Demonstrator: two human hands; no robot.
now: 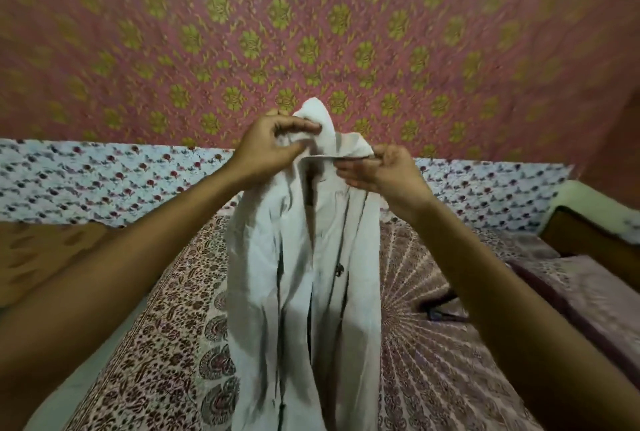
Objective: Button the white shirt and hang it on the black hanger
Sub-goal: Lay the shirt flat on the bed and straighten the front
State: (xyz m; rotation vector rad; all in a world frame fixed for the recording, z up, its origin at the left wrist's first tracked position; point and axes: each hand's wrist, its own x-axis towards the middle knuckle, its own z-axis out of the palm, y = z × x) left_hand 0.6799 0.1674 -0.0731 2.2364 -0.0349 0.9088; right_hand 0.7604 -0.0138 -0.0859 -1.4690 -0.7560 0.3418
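Observation:
The white shirt point(304, 285) hangs in front of me, held up by its collar above the bed. My left hand point(273, 150) pinches the left side of the collar near its raised top. My right hand point(381, 171) pinches the collar's right end. The shirt front falls open below, with a dark button point(340, 270) showing on the placket. A dark shape point(438, 307) that may be the black hanger lies on the bedspread right of the shirt, partly hidden by my right forearm.
A patterned bedspread point(433, 344) covers the bed below the shirt. A floral pillow or bolster point(104, 181) runs along the back, under a pink wall cloth with green flowers point(311, 32). A purple cushion point(588, 295) lies at the right.

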